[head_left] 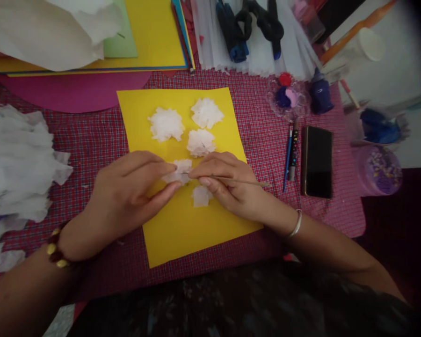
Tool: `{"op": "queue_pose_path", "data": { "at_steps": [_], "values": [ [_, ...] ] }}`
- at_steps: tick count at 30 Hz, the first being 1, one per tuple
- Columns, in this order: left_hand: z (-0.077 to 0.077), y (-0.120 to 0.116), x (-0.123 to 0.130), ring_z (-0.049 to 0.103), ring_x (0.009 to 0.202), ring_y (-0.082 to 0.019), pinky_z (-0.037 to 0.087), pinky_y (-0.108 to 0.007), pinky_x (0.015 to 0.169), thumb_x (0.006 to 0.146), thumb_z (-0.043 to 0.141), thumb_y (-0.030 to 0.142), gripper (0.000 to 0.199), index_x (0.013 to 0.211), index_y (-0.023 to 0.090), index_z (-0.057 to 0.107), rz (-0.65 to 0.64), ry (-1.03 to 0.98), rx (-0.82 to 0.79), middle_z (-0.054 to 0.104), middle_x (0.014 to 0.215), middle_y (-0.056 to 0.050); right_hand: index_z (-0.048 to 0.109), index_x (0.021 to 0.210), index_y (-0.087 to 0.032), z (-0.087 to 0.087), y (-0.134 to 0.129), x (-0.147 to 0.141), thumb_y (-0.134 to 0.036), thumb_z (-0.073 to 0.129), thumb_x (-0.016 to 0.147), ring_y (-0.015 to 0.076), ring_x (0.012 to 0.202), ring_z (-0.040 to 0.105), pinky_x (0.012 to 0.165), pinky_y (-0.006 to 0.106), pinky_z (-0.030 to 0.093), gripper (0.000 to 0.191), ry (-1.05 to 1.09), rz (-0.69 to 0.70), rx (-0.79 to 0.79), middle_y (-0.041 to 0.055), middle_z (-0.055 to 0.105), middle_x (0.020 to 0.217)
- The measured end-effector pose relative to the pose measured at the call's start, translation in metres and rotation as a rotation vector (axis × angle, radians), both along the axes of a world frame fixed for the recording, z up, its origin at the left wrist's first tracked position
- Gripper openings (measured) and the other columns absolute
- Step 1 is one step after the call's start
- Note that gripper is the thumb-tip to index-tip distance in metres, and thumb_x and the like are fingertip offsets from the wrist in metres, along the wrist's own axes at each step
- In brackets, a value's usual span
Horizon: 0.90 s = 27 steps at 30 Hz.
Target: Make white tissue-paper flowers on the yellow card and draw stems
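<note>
A yellow sheet (175, 238) lies on a checked cloth, with ruffled white paper clusters (167, 124) on its upper part. Low over the sheet, my left hand (126, 196) pinches a small piece of white tissue paper (182, 166) between thumb and fingers. My right hand (231, 182) is closed around a thin stick (245, 180), its tip touching that tissue. Just below the fingers, a small white square (200, 196) rests on the yellow sheet.
Layered white tissue (14, 164) lies at left, coloured sheets (157, 37) at upper left. Black clips (245, 23) sit on white strips at the top. To the right are a paint palette (286, 96), a blue brush (287, 159), a phone (317, 161) and a bead tub (379, 171).
</note>
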<state>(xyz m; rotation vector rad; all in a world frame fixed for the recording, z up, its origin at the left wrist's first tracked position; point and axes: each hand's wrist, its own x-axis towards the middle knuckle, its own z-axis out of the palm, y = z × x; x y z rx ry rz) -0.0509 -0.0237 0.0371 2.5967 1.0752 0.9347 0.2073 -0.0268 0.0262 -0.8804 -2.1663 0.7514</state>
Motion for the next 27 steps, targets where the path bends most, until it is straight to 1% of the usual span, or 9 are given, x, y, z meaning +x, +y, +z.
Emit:
{"op": "queue_pose_path", "data": {
  "at_steps": [3, 5, 9, 13, 16, 19, 22, 25, 27],
  "values": [
    [0.004, 0.004, -0.004, 0.071, 0.080, -0.017, 0.055, -0.029, 0.067, 0.104, 0.071, 0.026, 0.006, 0.109, 0.023, 0.071, 0.118, -0.063, -0.050, 0.075, 0.095, -0.001, 0.076, 0.117, -0.022, 0.005, -0.001, -0.002, -0.040, 0.041, 0.119, 0.0197, 0.100, 0.072, 0.088, 0.036, 0.052, 0.040, -0.116, 0.006, 0.040, 0.0063, 0.079, 0.106],
    [0.003, 0.008, -0.006, 0.068, 0.074, -0.014, 0.053, -0.027, 0.063, 0.103, 0.070, 0.025, 0.004, 0.106, 0.021, 0.071, 0.132, -0.072, -0.079, 0.073, 0.090, 0.000, 0.077, 0.116, -0.023, 0.007, -0.002, -0.003, -0.039, 0.039, 0.119, 0.0205, 0.101, 0.072, 0.089, 0.037, 0.051, 0.041, -0.174, 0.024, 0.073, 0.0065, 0.080, 0.107],
    [-0.007, 0.013, -0.004, 0.068, 0.074, -0.015, 0.055, -0.027, 0.064, 0.101, 0.070, 0.027, 0.009, 0.106, 0.021, 0.072, 0.043, -0.095, -0.182, 0.074, 0.093, -0.002, 0.076, 0.119, -0.022, 0.001, -0.003, -0.006, -0.036, 0.041, 0.119, 0.0214, 0.104, 0.073, 0.092, 0.038, 0.052, 0.038, -0.144, 0.016, 0.074, 0.0075, 0.081, 0.110],
    [-0.016, 0.014, -0.001, 0.072, 0.085, -0.018, 0.060, -0.030, 0.077, 0.098, 0.071, 0.033, 0.018, 0.115, 0.026, 0.074, -0.063, -0.096, -0.251, 0.078, 0.107, -0.003, 0.075, 0.119, -0.020, -0.008, -0.001, -0.006, -0.037, 0.047, 0.118, 0.0204, 0.106, 0.074, 0.094, 0.037, 0.054, 0.033, 0.003, -0.016, 0.032, 0.0080, 0.082, 0.111],
    [-0.018, 0.015, 0.000, 0.073, 0.091, -0.019, 0.061, -0.031, 0.081, 0.097, 0.073, 0.033, 0.024, 0.120, 0.025, 0.074, -0.082, -0.088, -0.257, 0.078, 0.113, -0.005, 0.075, 0.119, -0.020, -0.012, -0.001, -0.006, -0.038, 0.049, 0.117, 0.0199, 0.104, 0.075, 0.094, 0.037, 0.055, 0.032, 0.053, -0.040, 0.000, 0.0080, 0.082, 0.110],
    [-0.016, 0.015, 0.003, 0.071, 0.083, -0.018, 0.059, -0.029, 0.070, 0.094, 0.075, 0.032, 0.025, 0.117, 0.025, 0.073, -0.072, -0.173, -0.312, 0.077, 0.109, -0.005, 0.075, 0.119, -0.020, -0.013, -0.001, -0.008, -0.040, 0.049, 0.117, 0.0200, 0.102, 0.075, 0.094, 0.037, 0.056, 0.033, 0.058, -0.050, -0.026, 0.0081, 0.082, 0.110],
    [-0.014, 0.016, 0.011, 0.066, 0.074, -0.016, 0.053, -0.029, 0.062, 0.094, 0.071, 0.029, 0.014, 0.108, 0.025, 0.072, -0.008, -0.256, -0.396, 0.074, 0.101, -0.004, 0.075, 0.120, -0.021, -0.013, 0.000, -0.010, -0.042, 0.046, 0.117, 0.0205, 0.103, 0.075, 0.095, 0.038, 0.057, 0.036, 0.065, -0.048, -0.027, 0.0086, 0.081, 0.111],
    [-0.014, 0.020, 0.018, 0.058, 0.064, -0.014, 0.046, -0.029, 0.058, 0.091, 0.067, 0.026, 0.003, 0.091, 0.024, 0.068, 0.063, -0.241, -0.423, 0.067, 0.084, -0.001, 0.075, 0.117, -0.021, -0.012, 0.001, -0.011, -0.044, 0.045, 0.117, 0.0203, 0.104, 0.074, 0.095, 0.038, 0.057, 0.037, 0.060, -0.060, -0.002, 0.0080, 0.080, 0.109],
    [-0.015, 0.023, 0.021, 0.055, 0.061, -0.014, 0.043, -0.029, 0.057, 0.089, 0.065, 0.024, 0.006, 0.082, 0.023, 0.065, 0.074, -0.215, -0.425, 0.062, 0.076, 0.000, 0.075, 0.114, -0.021, -0.011, 0.000, -0.010, -0.044, 0.045, 0.117, 0.0193, 0.100, 0.074, 0.094, 0.037, 0.056, 0.037, 0.058, -0.074, 0.035, 0.0067, 0.079, 0.104]
  ]
}}
